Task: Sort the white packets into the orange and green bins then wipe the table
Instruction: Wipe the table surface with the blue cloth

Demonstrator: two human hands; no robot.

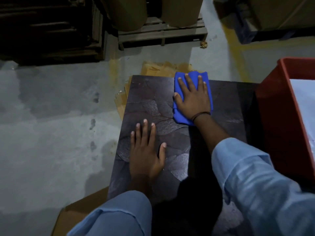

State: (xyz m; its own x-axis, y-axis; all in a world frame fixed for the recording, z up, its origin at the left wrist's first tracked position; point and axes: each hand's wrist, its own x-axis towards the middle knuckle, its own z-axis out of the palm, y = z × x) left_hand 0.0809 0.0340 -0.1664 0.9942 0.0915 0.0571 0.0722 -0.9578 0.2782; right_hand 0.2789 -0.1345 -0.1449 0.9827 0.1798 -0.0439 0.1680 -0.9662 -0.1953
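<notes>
Head view: looking down on two arms in pale blue sleeves reaching over a dark table.
Right hand [194, 97]: centre right of the frame, lying flat with straight, spread fingers, pressing down on a blue cloth. It grasps nothing.
Cloth [179, 115]: folded under the right palm at the table's far edge. Its top edge appears to reach just past that edge.
Left hand [146, 154]: centre of the frame, released and flat on the bare tabletop, fingers straight, well apart from the cloth.
Table [144, 99]: dark with a leaf-like pattern. No packets show on the part in view.
Orange bin [279, 116]: right edge of the frame, beside the table, with white packets [305, 103] lying inside.
Green bin: not in sight.
Floor [51, 116]: grey concrete at left, with flattened cardboard [153, 68] beyond the table's far edge and a wooden pallet [162, 33] at the top of the frame.
Stage, as a judgement: sorting looks finished and wiping is in hand.
Risk one: a stroke pushed farther away could carry the cloth off the far edge onto the floor, since only flat pressure holds it.
Risk two: a wide sweep to the right could knock the forearm or hand against the bin.
Risk three: in the dim light and on the busy pattern, missed patches may be hard to spot, notably under the left hand.
</notes>
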